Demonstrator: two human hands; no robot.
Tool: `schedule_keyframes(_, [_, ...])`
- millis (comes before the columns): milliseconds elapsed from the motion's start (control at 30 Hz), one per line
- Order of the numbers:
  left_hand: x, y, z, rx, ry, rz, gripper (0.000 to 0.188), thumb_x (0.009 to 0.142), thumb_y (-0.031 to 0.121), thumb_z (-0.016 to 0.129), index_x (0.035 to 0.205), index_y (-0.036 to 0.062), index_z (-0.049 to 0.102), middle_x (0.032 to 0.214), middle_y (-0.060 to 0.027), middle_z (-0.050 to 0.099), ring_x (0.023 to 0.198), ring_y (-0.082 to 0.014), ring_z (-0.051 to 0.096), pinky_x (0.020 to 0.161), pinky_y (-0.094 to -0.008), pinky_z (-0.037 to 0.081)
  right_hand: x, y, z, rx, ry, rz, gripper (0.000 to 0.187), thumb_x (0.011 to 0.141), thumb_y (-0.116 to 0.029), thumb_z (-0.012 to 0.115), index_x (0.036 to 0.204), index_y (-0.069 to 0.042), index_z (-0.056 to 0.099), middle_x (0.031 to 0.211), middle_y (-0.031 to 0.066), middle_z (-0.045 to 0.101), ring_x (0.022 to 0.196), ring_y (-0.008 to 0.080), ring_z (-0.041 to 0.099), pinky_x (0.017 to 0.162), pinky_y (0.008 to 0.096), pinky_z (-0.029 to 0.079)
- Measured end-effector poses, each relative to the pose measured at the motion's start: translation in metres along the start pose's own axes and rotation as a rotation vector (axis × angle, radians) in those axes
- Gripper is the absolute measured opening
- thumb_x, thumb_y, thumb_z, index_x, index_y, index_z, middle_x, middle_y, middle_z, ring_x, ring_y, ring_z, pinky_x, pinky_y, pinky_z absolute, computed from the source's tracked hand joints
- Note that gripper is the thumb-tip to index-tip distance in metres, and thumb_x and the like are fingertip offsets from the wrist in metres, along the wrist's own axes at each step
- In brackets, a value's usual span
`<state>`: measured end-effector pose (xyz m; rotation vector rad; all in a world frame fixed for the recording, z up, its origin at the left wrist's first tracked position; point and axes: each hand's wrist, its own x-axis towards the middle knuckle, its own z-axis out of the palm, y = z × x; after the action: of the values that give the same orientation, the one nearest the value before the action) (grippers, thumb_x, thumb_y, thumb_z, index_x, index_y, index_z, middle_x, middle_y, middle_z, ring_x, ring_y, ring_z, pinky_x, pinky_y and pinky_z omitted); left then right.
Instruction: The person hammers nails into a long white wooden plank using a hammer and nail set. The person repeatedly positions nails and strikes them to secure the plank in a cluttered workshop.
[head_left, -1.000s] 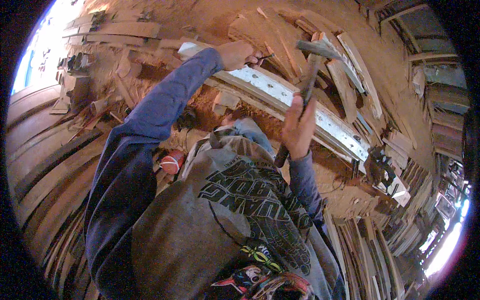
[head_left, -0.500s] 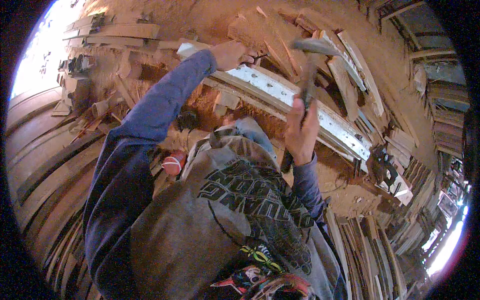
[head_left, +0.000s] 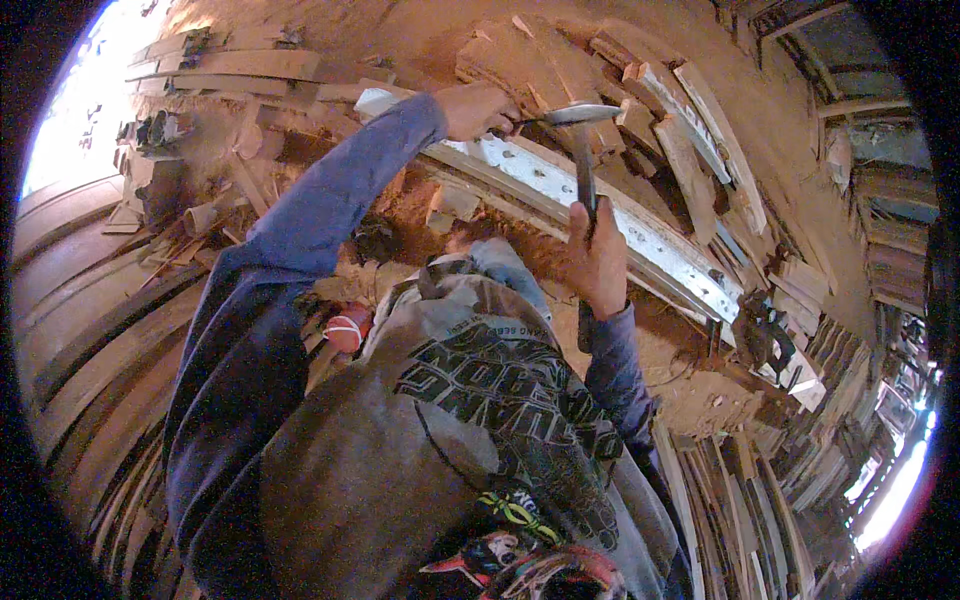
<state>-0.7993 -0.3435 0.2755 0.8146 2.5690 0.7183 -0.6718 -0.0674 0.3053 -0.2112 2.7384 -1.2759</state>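
Note:
My right hand (head_left: 598, 262) is closed round the dark handle of a hammer (head_left: 584, 165). The hammer's long narrow metal head (head_left: 580, 114) is above the far edge of a white-faced beam (head_left: 560, 182) dotted with dark holes or spots. Over the beam's left part, my left hand (head_left: 475, 112) is closed on a thin dark rod (head_left: 526, 122), its exact kind unclear. The rod's end points at the hammer head and appears to meet it; whether they touch is hard to tell. My fingers cover the rod's other end.
Several loose planks (head_left: 690, 170) lie beyond the beam on sawdust-covered ground. A dark metal tool (head_left: 768, 340) sits at the beam's right end. Left of my body is a red container (head_left: 348, 327). Long boards (head_left: 110, 350) are stacked at left, others (head_left: 735, 500) at lower right.
The hammer head has swung left and toward my left hand, close to the rod. My left hand has shifted slightly right, keeping its grip.

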Motion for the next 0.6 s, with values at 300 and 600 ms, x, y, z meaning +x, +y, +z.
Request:
schedule_keyframes(300, [0.051,-0.002,0.009,0.037,-0.343,-0.044,0.011,0.084,0.014,0.065,0.086,0.0061,0.072,0.079,-0.0137,0.071,0.074,-0.0291,0.070,0.069,-0.0462,0.053,-0.001,0.039,0.007,0.687,-0.053,0.389,0.035,0.105,-0.041,0.048,0.104,-0.007,0.053,0.062,-0.0028,0.042,0.045,0.0065,0.039,0.039,0.0243,0.033])
schedule_keyframes(600, [0.053,-0.010,0.010,0.064,-0.351,-0.057,0.012,0.080,0.014,0.065,0.084,0.0054,0.072,0.081,-0.0140,0.072,0.077,-0.0300,0.069,0.070,-0.0458,0.053,0.010,0.055,0.025,0.742,-0.108,0.434,0.034,0.104,-0.043,0.050,0.105,-0.009,0.053,0.064,-0.0018,0.044,0.047,0.0063,0.041,0.039,0.0237,0.034])
